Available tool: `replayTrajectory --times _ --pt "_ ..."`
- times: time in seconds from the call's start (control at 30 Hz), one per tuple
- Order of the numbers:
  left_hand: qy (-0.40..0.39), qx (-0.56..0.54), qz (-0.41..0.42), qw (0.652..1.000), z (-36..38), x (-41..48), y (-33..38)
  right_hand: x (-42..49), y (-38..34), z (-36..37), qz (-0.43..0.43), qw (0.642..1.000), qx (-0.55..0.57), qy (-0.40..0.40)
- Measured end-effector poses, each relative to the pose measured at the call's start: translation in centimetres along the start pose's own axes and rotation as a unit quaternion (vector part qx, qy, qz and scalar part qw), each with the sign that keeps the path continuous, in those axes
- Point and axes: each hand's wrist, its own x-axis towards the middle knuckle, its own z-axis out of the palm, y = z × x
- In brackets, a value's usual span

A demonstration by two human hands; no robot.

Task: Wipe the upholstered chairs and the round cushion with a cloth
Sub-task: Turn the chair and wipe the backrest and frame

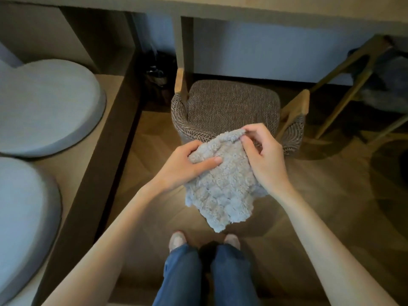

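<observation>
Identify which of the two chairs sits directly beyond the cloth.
The brown woven armchair at centre, pushed under the desk, just beyond the grey fluffy cloth. The wooden-framed chair stands far right, away from the cloth.

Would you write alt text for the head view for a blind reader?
The left hand and right hand hold a fluffy grey cloth near a brown upholstered chair at a desk; two grey cushions lie left.

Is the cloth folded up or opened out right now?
Mostly opened out: the cloth hangs loose between the left hand and right hand, only its top edge bunched.
</observation>
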Motion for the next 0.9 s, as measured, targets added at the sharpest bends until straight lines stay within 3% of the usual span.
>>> replayTrajectory --times 0.2,0.33,0.43,0.53,0.63,0.77,0.9 --pt "0.034 0.039 0.065 0.997 3.8 -1.5 -6.6 -6.1 5.7 2.6 -0.01 0.997 0.05 0.051" --pt "0.087 0.044 0.062 0.993 5.9 -4.1 -9.2 -11.5 7.6 3.4 0.066 0.988 0.126 -0.053" --pt "0.095 0.052 0.027 0.994 7.2 -5.8 -9.9 -15.0 7.9 3.6 0.032 0.996 0.083 -0.012" --pt "0.1 0.048 -0.011 0.994 8.7 -7.9 -10.1 -18.0 7.3 3.9 -0.019 0.996 -0.057 0.065" --pt "0.133 0.086 -0.012 0.987 9.6 -9.8 -10.1 -20.6 6.1 4.7 -0.075 0.993 -0.068 0.06" --pt "0.175 -0.018 -0.016 0.984 9.8 -11.5 -9.1 -23.3 5.2 6.3 -0.098 0.994 -0.055 -0.012" --pt "0.072 -0.226 -0.102 0.966 9.4 -13.0 -7.7 -24.6 4.7 7.1 -0.089 0.995 -0.012 -0.035"
